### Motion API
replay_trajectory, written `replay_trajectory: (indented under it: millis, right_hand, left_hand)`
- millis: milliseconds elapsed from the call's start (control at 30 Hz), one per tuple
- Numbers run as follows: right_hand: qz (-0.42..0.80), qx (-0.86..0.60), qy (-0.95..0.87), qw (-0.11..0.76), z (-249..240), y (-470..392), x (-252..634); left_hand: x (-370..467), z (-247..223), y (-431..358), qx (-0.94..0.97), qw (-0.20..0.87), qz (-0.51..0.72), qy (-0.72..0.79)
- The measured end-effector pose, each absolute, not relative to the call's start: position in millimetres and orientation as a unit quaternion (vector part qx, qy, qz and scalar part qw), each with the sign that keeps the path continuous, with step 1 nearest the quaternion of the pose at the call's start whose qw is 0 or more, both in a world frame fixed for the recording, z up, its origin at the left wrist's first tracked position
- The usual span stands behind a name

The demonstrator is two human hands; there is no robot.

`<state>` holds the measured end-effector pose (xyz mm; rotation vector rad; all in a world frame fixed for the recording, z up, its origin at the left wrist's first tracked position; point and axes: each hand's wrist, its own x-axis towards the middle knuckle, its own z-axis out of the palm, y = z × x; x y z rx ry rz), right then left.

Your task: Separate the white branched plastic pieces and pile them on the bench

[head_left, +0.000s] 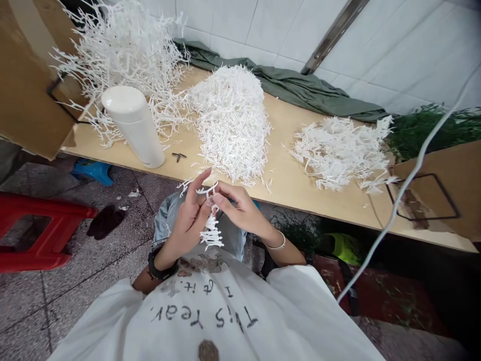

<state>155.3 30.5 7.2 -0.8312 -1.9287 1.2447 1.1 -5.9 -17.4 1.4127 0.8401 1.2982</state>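
My left hand (187, 220) and my right hand (240, 208) meet above my lap, just before the table edge. Between them is a white branched plastic piece (211, 233), with a comb-like row of short twigs hanging below the fingers. The left thumb and fingers close around it, the index finger raised. My right thumb and index finger pinch its upper part. Straight ahead lies a heap of small white plastic bits (235, 120). A looser pile of white branched pieces (340, 150) is at the right, and a tall tangle of longer white branches (128, 50) rises at the left.
A white bottle (137, 130) stands near the table's front edge, beside some small dark bits (179, 156). Cardboard boxes (30, 75) flank the table (285, 185). A white cable (398, 205) crosses the right side. Green cloth (300, 90) lies along the wall; a red stool (45, 220) is at left.
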Motion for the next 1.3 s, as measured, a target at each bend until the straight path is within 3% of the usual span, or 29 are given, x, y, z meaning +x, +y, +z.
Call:
replay_trajectory:
  millis: [100,233,333,467,633,733,800,900,1000,1067,1133,1200,1300]
  right_hand:
    - [0.397,-0.363,-0.776,0.328,12.3,25.5,157.0]
    - [0.390,-0.369,-0.789,0.299,17.3,19.4,155.9]
    - [0.382,-0.363,-0.789,0.315,15.9,18.8,151.9]
    - [0.418,-0.355,-0.756,0.359,9.2,19.9,150.4]
    - [0.670,-0.232,-0.623,0.330,-1.9,17.1,151.3]
    - [0.779,-0.090,-0.519,0.340,-1.2,19.6,148.2]
    - [0.788,0.040,-0.460,0.406,5.4,23.7,149.9]
    - [0.692,0.102,-0.467,0.541,21.2,29.9,162.5]
    - [0.516,-0.059,-0.583,0.625,34.0,42.5,179.5]
    - [0.325,-0.226,-0.630,0.668,37.0,60.9,187.4]
    - [0.123,-0.401,-0.657,0.626,35.5,84.2,190.8]
    - [0.001,-0.519,-0.690,0.505,31.4,101.9,189.5]
    - [0.031,-0.519,-0.737,0.433,24.3,97.5,179.5]
  left_hand:
    - [-2.5,-20.3,-7.9,0.631,0.425,0.519,0.390]
    - [-6.1,-22.9,-7.4,0.673,0.328,0.492,0.444]
    - [-6.9,-22.5,-6.2,0.671,0.319,0.490,0.455]
    - [-6.7,-14.8,-10.3,0.611,0.440,0.516,0.407]
    - [-5.5,-6.8,-18.9,0.462,0.708,0.484,0.226]
    - [-5.6,-15.9,-13.3,0.422,0.748,0.486,0.164]
    - [-7.5,-23.8,-5.8,0.404,0.742,0.515,0.140]
    - [-11.6,-26.1,1.8,0.392,0.702,0.579,0.137]
    - [-11.9,-16.4,-1.5,0.404,0.658,0.616,0.156]
    - [-8.6,-9.1,-7.2,0.416,0.627,0.631,0.189]
    - [-3.8,-4.5,-12.1,0.423,0.599,0.638,0.236]
    - [0.6,-2.7,-14.6,0.422,0.573,0.648,0.271]
    - [3.5,-4.2,-14.4,0.423,0.540,0.667,0.292]
